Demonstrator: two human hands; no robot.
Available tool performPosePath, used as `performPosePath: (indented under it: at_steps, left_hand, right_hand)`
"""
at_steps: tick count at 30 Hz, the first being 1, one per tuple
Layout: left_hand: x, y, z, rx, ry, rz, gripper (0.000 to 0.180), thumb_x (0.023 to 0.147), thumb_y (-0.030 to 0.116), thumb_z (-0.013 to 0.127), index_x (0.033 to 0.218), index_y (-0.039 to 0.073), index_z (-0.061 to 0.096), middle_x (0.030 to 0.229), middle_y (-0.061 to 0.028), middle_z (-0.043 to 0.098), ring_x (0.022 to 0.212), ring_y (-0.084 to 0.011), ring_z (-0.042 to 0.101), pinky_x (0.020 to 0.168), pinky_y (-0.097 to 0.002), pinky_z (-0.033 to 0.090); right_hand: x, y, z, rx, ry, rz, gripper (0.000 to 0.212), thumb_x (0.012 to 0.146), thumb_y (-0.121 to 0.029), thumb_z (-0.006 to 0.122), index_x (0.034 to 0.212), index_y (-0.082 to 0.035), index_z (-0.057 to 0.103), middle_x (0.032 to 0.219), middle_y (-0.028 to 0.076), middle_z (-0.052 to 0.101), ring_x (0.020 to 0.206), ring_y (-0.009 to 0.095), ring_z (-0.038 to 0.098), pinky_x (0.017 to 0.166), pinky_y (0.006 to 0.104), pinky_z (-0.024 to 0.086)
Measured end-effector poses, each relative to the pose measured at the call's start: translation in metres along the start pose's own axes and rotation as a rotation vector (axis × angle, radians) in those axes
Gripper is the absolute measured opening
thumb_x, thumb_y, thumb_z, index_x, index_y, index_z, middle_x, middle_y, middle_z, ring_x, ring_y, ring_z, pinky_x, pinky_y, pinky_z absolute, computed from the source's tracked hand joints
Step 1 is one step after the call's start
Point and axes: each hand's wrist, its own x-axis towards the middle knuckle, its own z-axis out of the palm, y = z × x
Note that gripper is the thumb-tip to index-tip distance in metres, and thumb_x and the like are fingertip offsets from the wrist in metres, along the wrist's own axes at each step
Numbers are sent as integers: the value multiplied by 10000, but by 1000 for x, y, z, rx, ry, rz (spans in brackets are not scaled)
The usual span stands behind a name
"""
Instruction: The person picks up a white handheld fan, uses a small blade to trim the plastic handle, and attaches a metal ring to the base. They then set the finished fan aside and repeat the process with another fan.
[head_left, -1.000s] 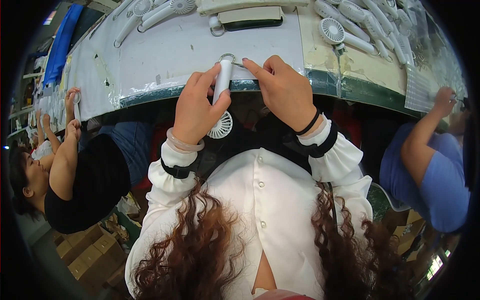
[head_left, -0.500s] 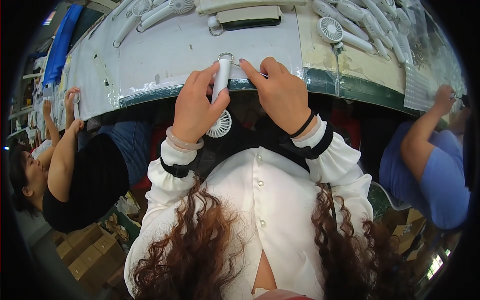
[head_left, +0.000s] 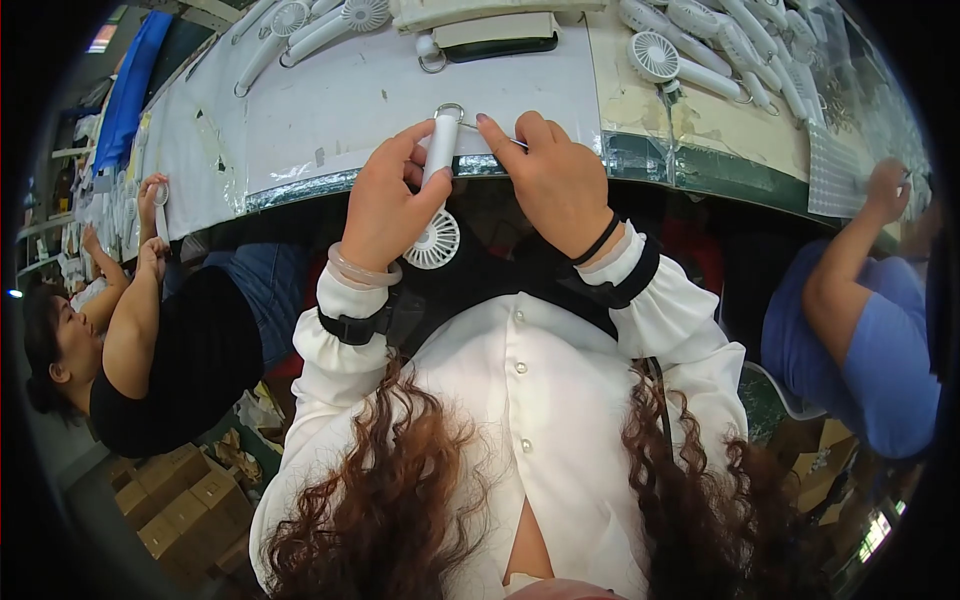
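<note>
Left hand [head_left: 385, 208], fan [head_left: 441, 148] shifted slightly leftward since earlier frame: we clamp fan at table [head_left: 300, 140] edge, seemingly steadying its ring [head_left: 449, 105] for right hand [head_left: 556, 188], fingers curled round thin rod [head_left: 469, 126].

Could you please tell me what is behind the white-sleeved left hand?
Partly behind the left hand is a white handheld fan. Its ringed handle end and round slotted head show; the stretch between is covered and cannot be seen.

The white blouse [head_left: 580, 400] has round pearly buttons [head_left: 521, 368].
</note>
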Motion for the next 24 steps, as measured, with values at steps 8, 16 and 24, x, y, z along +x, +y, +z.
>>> performPosePath:
  at_steps: [8,16,24]
  left_hand:
    - [-1,-5,-13,-759,-126,-283,430,952,65,602,1366,-18,520,1038,-67,648,887,-108,631,753,-229,512]
    - [1,-1,-15,-811,-123,-304,441,957,103,628,1363,-29,520,1050,-69,657,892,-99,622,757,-222,504]
    - [-1,-2,-15,-819,-131,-327,442,957,115,638,1361,-30,529,1072,-66,660,905,-93,619,761,-213,496]
  right_hand:
    - [4,13,2,36,142,26,557,767,-4,673,1277,-228,667,885,27,561,725,181,590,541,303,490]
    - [2,9,2,249,108,77,543,811,11,674,1282,-259,661,858,32,561,676,181,586,543,306,480]
    - [2,6,3,248,107,75,561,801,30,668,1285,-253,658,869,27,568,667,181,579,542,300,482]
